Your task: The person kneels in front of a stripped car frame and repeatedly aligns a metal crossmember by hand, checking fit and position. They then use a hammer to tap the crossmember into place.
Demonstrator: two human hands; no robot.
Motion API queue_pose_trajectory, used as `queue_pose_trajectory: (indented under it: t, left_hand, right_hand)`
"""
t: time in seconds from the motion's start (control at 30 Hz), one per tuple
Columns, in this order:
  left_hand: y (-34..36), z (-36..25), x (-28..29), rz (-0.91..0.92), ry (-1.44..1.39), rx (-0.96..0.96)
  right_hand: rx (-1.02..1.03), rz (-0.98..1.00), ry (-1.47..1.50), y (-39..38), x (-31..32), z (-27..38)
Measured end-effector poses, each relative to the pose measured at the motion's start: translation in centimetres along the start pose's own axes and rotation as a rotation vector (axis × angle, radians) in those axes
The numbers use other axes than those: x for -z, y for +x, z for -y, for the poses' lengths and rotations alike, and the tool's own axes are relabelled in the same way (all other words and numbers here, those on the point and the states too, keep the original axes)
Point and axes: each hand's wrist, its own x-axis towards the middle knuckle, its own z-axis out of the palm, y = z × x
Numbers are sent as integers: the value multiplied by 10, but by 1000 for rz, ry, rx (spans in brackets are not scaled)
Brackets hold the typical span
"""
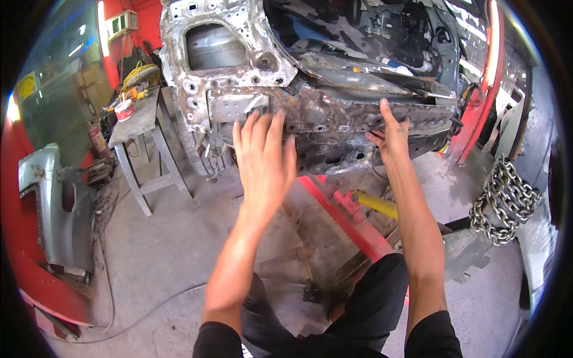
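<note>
A stripped car body [337, 77] stands before me, its bare metal rusty, scorched and full of holes. Along its near edge runs a long, rust-stained sheet-metal panel [325, 110]. My left hand [262, 155] reaches up to the panel's left part with fingers stretched out, beside a small bright metal bracket [258, 103]; the fingertips partly cover it. Farther right, my right hand [394, 136] grips the same panel, thumb up on its face and the other fingers bent around its lower part, partly hidden.
A grey metal stand [140, 122] on the left carries a red-and-white tub [124, 110] and a yellow-orange tool. A silver fender [57, 203] leans farther left. Under the car are a red beam [340, 215] and yellow cylinder [376, 204]. Heavy chain [504, 203] hangs right; a hose crosses the floor.
</note>
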Motion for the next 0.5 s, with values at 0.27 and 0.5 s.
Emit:
queue_pose_trajectory:
  t: [0.27, 0.5]
  left_hand:
    - [68, 27, -38, 285, 167, 72]
    - [90, 40, -51, 355, 72, 292]
  right_hand:
    - [20, -58, -53, 13, -5, -7]
    - [-4, -50, -68, 17, -5, -5]
